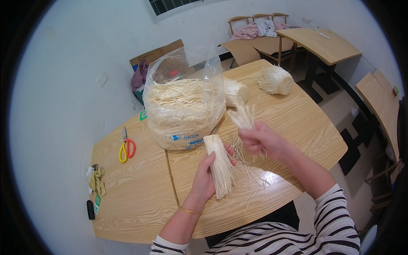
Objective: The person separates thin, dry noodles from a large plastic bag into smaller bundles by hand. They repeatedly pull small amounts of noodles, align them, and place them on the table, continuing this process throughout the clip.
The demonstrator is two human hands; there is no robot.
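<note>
My left hand [207, 178] is closed round a thick bundle of pale dried strands [220, 169], its even end up and its ragged end towards me. To the right, my right hand [259, 138] grips a smaller tuft of strands [243, 117] that fans out above the fingers. Loose strands [247, 165] lie scattered on the wooden table between and below the hands. Just beyond my left hand stands a clear plastic bag [185, 124] filled with the same strands. Behind it lies a large tied-looking bundle [236, 91], and another [275, 80] rests at the table's far right.
Scissors [127, 147] with yellow and red handles lie on the left of the table [137, 204]. A yellowish cloth [97, 181] and a black object [90, 209] are at its left edge. Beyond are a cardboard box [159, 52], chairs with cloths [251, 31] and another table [322, 44].
</note>
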